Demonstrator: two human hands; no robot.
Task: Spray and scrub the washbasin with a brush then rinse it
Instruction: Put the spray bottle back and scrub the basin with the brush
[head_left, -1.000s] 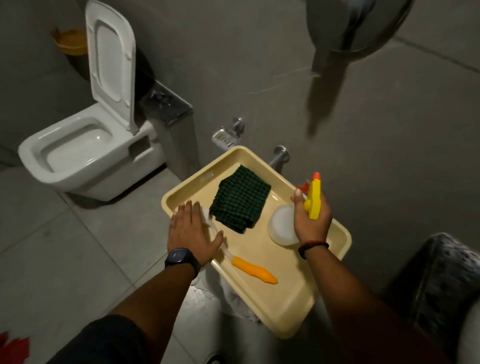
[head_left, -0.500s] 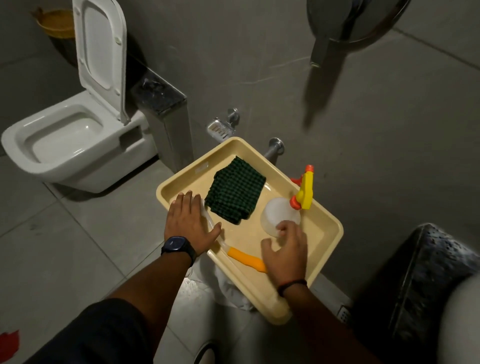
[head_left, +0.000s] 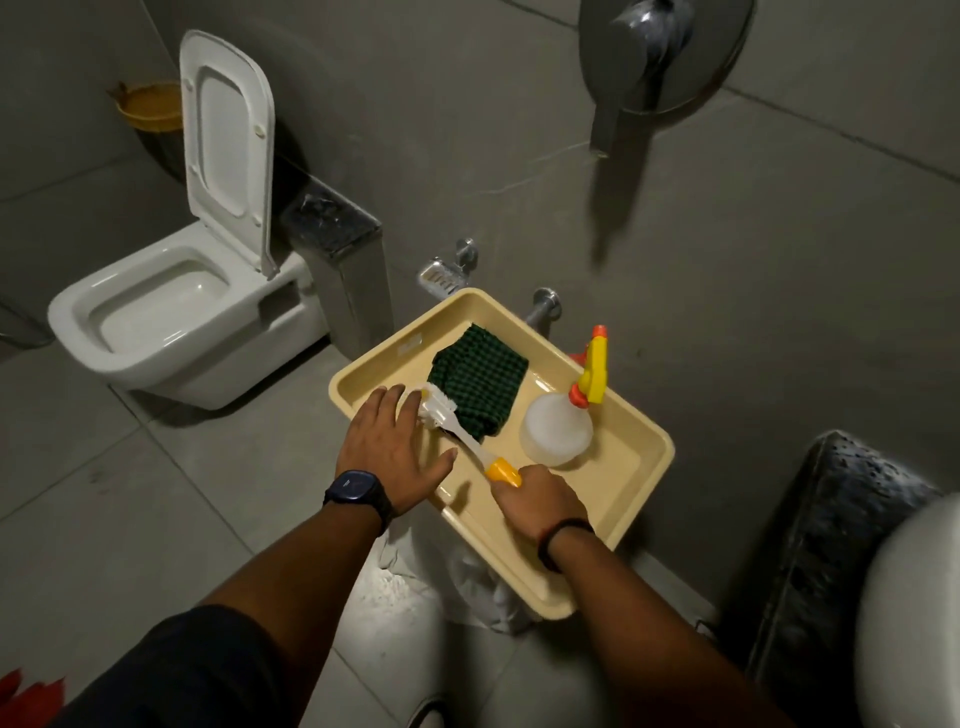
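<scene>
Fingers of right hand (head_left: 537, 501) closed round orange handle of brush (head_left: 457, 431) — light, stiff; left hand (head_left: 387, 449) flat, spread on tray (head_left: 644, 467) rim.

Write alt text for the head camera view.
The right hand grips the orange handle of a brush in a beige tray, beside a green cloth and spray bottle. The left hand rests flat on the tray's edge.

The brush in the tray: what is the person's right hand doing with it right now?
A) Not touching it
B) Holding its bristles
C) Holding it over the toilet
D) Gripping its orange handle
D: the right hand is closed on the orange handle end of the brush, which lies in the tray.
</scene>
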